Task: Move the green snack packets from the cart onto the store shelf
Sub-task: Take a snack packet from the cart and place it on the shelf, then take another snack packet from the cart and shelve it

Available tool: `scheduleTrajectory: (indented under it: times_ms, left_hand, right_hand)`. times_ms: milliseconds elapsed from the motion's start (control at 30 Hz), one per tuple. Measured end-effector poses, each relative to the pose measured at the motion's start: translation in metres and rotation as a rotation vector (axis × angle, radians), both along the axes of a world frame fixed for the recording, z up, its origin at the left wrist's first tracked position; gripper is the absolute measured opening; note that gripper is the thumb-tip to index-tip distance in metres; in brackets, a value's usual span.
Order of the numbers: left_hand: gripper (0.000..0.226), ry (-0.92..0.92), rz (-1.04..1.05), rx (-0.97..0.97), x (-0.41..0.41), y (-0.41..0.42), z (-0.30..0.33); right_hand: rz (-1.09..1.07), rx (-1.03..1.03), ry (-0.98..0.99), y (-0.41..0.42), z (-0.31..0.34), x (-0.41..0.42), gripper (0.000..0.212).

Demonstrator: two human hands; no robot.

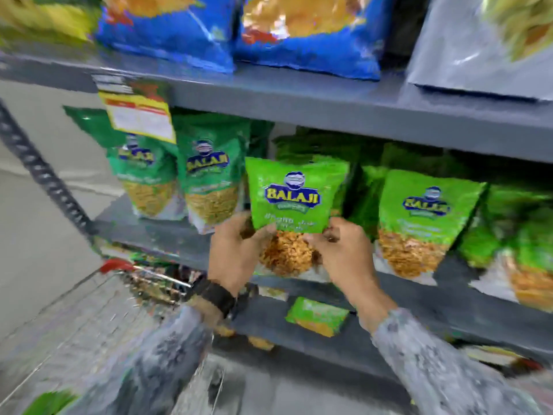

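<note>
The left hand's fingertips [263,232] curl over the lower left edge of a bright green plastic snack packet with a blue and yellow logo [294,199], pinching it just where the green print gives way to a clear window full of orange-brown fried strands. The right hand's fingertips [317,239] close on the lower right edge the same way, thumb near the front. Both hands, left hand [236,250] and right hand [344,250], hold the packet upright, its bottom low over the front of the grey metal store shelf [449,283], though I cannot tell if it touches the board.

A dark wristband [214,295] wraps the left wrist, and grey mottled sleeves [449,375] cover both forearms.

Just right of the held packet stands another bright green packet of the same kind [425,217], with more behind and beyond it. To the left stand two darker green packets with yellowish contents [209,178], upright on the same shelf. A yellow and white price tag [140,115] hangs from the shelf edge above them. On the shelf overhead sit blue snack bags [239,34] and a silver-grey bag [478,52].

Down at lower left is the wire shopping cart with a red corner cap [116,266], blurred, with a scrap of green [51,402] showing by its near edge. A small green packet [317,316] lies on the lower shelf.
</note>
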State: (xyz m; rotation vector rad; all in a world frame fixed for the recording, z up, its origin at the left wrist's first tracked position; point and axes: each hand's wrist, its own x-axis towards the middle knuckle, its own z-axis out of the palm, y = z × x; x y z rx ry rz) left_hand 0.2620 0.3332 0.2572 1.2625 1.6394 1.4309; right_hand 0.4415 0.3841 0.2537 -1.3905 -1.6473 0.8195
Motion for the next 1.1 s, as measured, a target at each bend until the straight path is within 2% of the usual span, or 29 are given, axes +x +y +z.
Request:
scheduleTrajectory:
  times_ms: [33, 133, 200, 267, 367, 533, 633, 700, 833, 1000, 1100]
  left_hand:
    - [0.024, 0.046, -0.006, -0.002, 0.007, 0.012, -0.002]
    - [0.039, 0.174, 0.023, -0.021, 0.016, 0.04, -0.022]
    - [0.044, 0.167, 0.051, -0.052, 0.01, 0.052, -0.044]
    - [0.042, 0.126, 0.074, -0.072, 0.009, 0.054, -0.054]
    - [0.041, 0.122, 0.085, -0.08, 0.011, 0.052, -0.055]
    - [0.05, 0.044, 0.047, -0.098, 0.004, 0.035, -0.044]
    - [0.045, 0.033, 0.071, -0.12, -0.017, -0.001, -0.037]
    - [0.036, 0.024, 0.122, -0.136, -0.043, -0.035, -0.036]
    - [0.023, 0.005, 0.3, -0.212, -0.107, -0.11, -0.046]
    - [0.043, -0.027, 0.552, -0.389, -0.201, -0.202, -0.098]
    - [0.03, -0.13, 0.719, -0.55, -0.251, -0.258, -0.152]
  right_hand:
    - [-0.029, -0.034, 0.021, 0.013, -0.011, 0.005, 0.03]
    - [-0.028, -0.178, 0.124, 0.041, -0.047, 0.016, 0.037]
    - [-0.049, -0.251, 0.18, 0.047, -0.06, 0.016, 0.047]
    - [-0.057, -0.252, 0.215, 0.042, -0.061, 0.012, 0.041]
    - [-0.091, -0.243, 0.251, 0.034, -0.057, 0.011, 0.014]
    - [-0.211, -0.164, 0.316, 0.009, -0.053, 0.022, 0.023]
    - [-0.237, -0.068, 0.306, -0.021, -0.038, 0.016, 0.022]
    - [-0.086, -0.053, 0.318, -0.039, -0.026, -0.009, 0.013]
    - [0.342, -0.122, 0.24, -0.064, -0.024, -0.098, 0.019]
    - [0.778, -0.359, -0.061, -0.097, -0.085, -0.235, 0.026]
    - [1.044, -0.433, -0.339, -0.132, -0.14, -0.307, 0.032]
